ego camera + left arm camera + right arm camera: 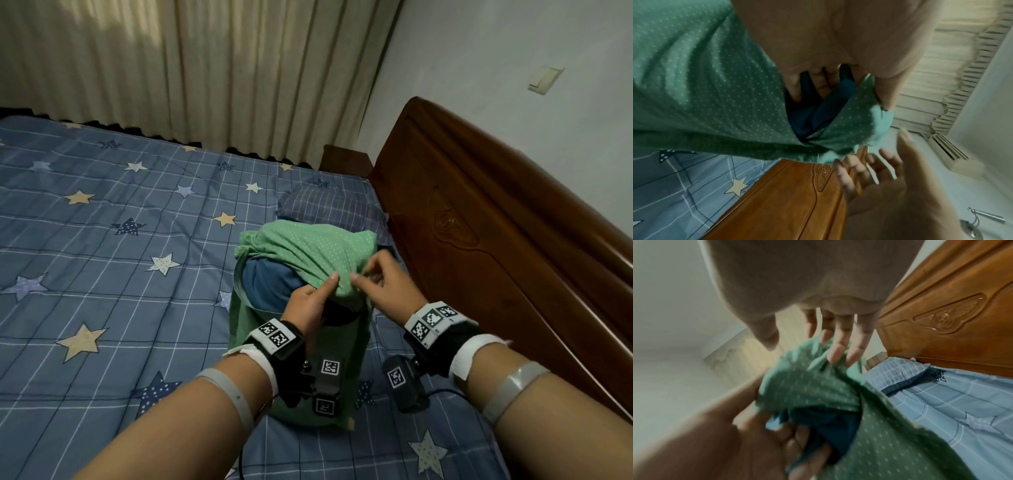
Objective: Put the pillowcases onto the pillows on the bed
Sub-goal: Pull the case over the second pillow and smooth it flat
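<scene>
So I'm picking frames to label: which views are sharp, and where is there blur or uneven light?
Head view: sharp, dim room, a patch of light on the curtain, lines bowed by the wide angle. Left wrist view: green pillowcase crisp, right hand smeared. Right wrist view: blurred throughout, right hand's fingers and pillowcase soft, wall washed out.

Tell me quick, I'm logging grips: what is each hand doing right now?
Left hand: holding the green pillowcase, thumb pinching its edge over the blue pillow.
Right hand: fingers relaxed, touching the pillowcase, no clear grip.
</scene>
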